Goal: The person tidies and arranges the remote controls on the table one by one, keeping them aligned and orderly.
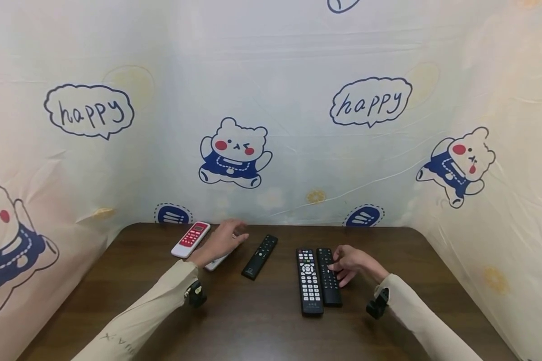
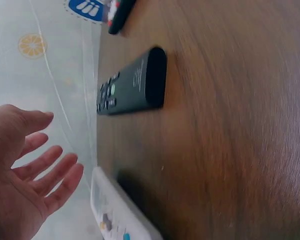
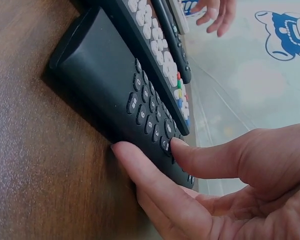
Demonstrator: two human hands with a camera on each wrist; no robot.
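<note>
At the right of the table, my right hand point(image 1: 353, 260) pinches the edge of a black remote control with black buttons point(image 3: 97, 70). Its thumb lies on the buttons and its fingers are along the side. Right beside that remote is a longer black remote with white buttons point(image 1: 309, 281). My left hand point(image 1: 223, 241) is over a white remote point(image 2: 121, 212), hiding much of it in the head view; its fingers are loosely spread and hold nothing. A smaller black remote point(image 1: 259, 256) lies at a slant to the right of this hand.
A white remote with a red face point(image 1: 192, 239) lies at the back left, close to my left wrist. The brown wooden table point(image 1: 262, 321) ends at a printed curtain point(image 1: 293, 150) behind and on both sides.
</note>
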